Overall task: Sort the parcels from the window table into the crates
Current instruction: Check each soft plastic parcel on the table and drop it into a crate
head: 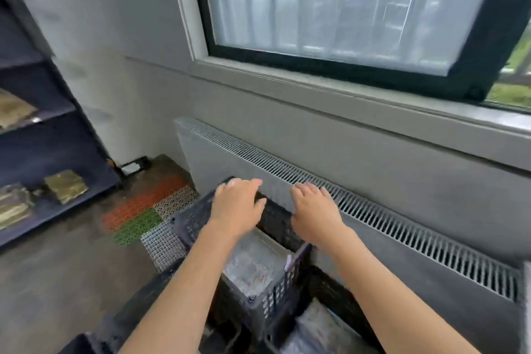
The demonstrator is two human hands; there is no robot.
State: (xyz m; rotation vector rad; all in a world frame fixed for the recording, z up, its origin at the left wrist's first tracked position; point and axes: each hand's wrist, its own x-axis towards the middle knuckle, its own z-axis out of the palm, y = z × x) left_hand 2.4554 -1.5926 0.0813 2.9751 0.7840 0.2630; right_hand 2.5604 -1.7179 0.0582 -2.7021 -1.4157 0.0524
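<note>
Nearest, at the bottom edge, a pale parcel (pixel 313 330) lies low beside the radiator; what holds it is cut off and blurred. Just beyond it stands a dark slotted crate (pixel 267 293), its long axis running away from the person, from lower right toward upper left, roughly along the radiator. One flat pale parcel (pixel 255 264) lies inside, its length following the crate's; the print on it is too blurred to read.

Both bare forearms reach out over the crate. The left hand (pixel 235 204) hovers above the far left part, palm down, fingers loosely spread and holding nothing. The right hand (pixel 313 210) is level with it near the radiator side, palm down, fingers apart and also holding nothing. Whether either touches the rim, I cannot tell.

Behind runs a long grey radiator (pixel 373 210) with a grilled top, under the window (pixel 344 8). On the floor to the left lie mats (pixel 143 210) in red, green and white. Further left a dark shelf (pixel 43 152) carries three or so brownish packets (pixel 66 187).
</note>
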